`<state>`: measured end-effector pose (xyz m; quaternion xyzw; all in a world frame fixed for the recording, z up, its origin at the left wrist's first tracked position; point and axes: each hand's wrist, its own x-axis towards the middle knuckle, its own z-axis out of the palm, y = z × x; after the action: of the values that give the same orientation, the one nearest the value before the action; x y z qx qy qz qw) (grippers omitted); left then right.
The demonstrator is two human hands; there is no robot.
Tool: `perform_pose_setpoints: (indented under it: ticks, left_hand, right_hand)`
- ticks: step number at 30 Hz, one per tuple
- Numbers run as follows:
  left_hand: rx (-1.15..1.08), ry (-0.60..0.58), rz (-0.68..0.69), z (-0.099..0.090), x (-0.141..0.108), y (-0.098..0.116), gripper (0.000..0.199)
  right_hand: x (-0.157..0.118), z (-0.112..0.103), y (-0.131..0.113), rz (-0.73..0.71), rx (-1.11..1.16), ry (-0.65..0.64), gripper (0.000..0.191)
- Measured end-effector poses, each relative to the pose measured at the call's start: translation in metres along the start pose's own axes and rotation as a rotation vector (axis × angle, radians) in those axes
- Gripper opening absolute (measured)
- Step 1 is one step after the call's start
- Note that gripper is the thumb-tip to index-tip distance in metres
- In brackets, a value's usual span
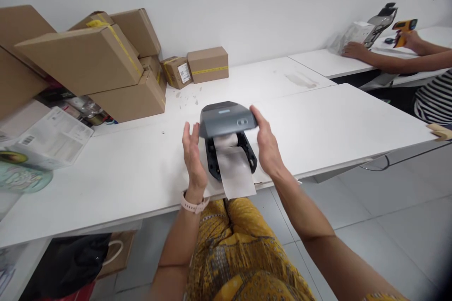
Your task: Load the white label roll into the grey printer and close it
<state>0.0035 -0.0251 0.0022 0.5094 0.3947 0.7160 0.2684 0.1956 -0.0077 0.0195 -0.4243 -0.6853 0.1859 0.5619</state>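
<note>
Printer [212, 162]: on bench [134, 169], lid [226, 123] raised, paper [237, 171] trailing out.
Left hand [195, 162]: fingers open beside my lid, empty.
Right hand [269, 146]: fingers bent against its edge, grip unclear.

Taped cardboard boxes [83, 63] stand stacked on the table [120, 174], and a co-worker [436, 96] in stripes holds an orange-and-black device [403, 25].

Looks like a printer [229, 124], black-based with raised grey lid [226, 120]. Sits near the table's [141, 164] edge, trailing white paper [236, 169] past it.
</note>
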Motion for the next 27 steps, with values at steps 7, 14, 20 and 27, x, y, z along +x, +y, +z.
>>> perform_pose_setpoints:
  ticks: [7, 14, 20, 27]
  left_hand:
    - [0.048, -0.167, -0.184, -0.009, 0.068, -0.027, 0.082]
    - [0.078, -0.301, -0.446, -0.024, 0.037, -0.076, 0.098]
    - [0.074, -0.298, -0.446, -0.026, 0.033, -0.081, 0.098]
    - [0.383, -0.235, -0.491, -0.021, 0.031, -0.059, 0.086]
  right_hand:
    - [0.120, 0.020, 0.001, -0.094, -0.086, -0.038, 0.075]
    - [0.198, 0.043, 0.040, -0.140, -0.298, -0.122, 0.076]
    - [0.150, 0.028, 0.022, -0.328, -0.328, -0.018, 0.053]
    - [0.101, 0.028, 0.032, -0.152, -0.522, -1.022, 0.067]
